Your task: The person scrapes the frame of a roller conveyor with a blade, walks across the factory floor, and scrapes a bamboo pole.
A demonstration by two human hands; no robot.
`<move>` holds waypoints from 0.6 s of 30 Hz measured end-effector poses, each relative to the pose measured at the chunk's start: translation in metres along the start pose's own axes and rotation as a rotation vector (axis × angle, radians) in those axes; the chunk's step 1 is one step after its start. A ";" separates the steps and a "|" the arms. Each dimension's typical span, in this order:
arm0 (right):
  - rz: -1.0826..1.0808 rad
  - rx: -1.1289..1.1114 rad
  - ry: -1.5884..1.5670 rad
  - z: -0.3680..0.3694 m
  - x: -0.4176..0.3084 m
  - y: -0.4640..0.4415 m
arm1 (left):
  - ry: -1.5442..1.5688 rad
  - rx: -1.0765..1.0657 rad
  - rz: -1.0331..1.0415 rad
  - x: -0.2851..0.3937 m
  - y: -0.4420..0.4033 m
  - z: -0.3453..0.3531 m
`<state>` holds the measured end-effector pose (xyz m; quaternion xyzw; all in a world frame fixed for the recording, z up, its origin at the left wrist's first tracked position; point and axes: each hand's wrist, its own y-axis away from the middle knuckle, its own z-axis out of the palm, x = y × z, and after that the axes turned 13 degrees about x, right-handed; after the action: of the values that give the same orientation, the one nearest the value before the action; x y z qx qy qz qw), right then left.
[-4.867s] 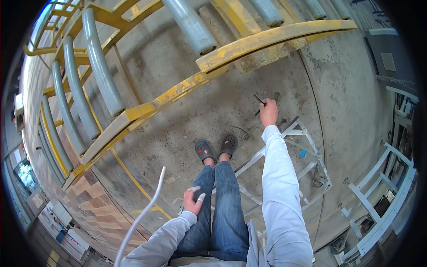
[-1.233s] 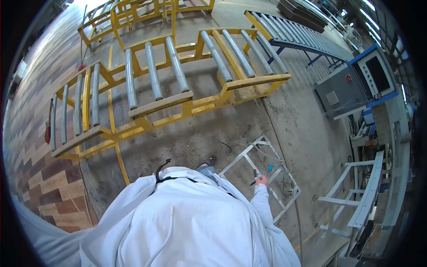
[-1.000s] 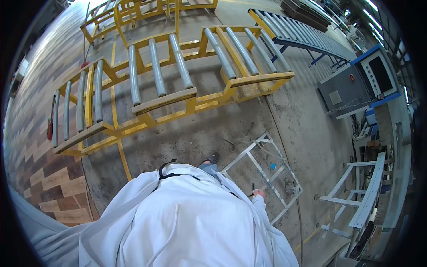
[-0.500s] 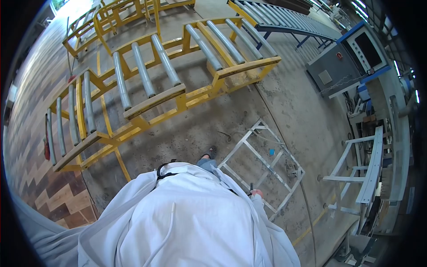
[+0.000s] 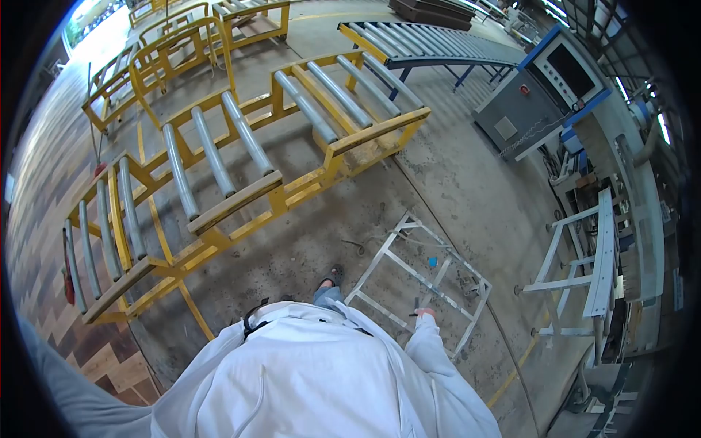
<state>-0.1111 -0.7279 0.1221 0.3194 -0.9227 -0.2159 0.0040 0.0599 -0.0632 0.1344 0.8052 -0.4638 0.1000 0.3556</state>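
Note:
My right hand (image 5: 426, 312) is low in the middle of the view, at the end of a pale sleeve. Its fingers are closed around a small dark tool (image 5: 417, 302), whose kind is too small to make out. Beneath and beyond the hand, a light metal frame with crossbars (image 5: 409, 267) lies on the concrete floor. A small blue piece (image 5: 433, 261) shows within the frame's outline. My left hand is out of sight; only the left sleeve (image 5: 95, 398) shows at the lower left.
A yellow roller stand (image 5: 241, 232) stretches across the left and centre ahead. Behind it is a blue-legged roller conveyor (image 5: 431, 47). To the right stand a grey control cabinet (image 5: 522, 117) and a pale metal stand (image 5: 602, 255). A foot in a dark shoe (image 5: 334, 274) is on the floor.
The view has shifted, so the roller stand and floor frame sit further left and slightly lower. My right arm reaches further forward, with the dark tool still in hand.

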 end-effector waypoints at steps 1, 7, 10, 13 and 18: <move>0.017 -0.042 0.094 0.004 0.001 0.000 | 0.009 0.081 -0.016 -0.004 -0.005 -0.019; 0.647 -0.010 -0.993 0.031 -0.002 0.034 | 0.121 0.843 -0.010 0.024 -0.020 -0.181; 0.621 -0.098 -1.252 0.028 -0.024 0.069 | -0.033 1.072 0.055 0.066 -0.028 -0.227; 0.702 -0.137 -1.352 0.024 -0.018 0.077 | -0.568 0.645 -0.108 0.088 -0.008 -0.172; 0.721 -0.215 -1.434 0.008 0.008 0.076 | -0.311 0.293 -0.515 -0.058 0.048 -0.020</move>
<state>-0.1632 -0.6755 0.1447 -0.2161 -0.7213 -0.4410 -0.4885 -0.0083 -0.0256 0.1433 0.9442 -0.2747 -0.0517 0.1744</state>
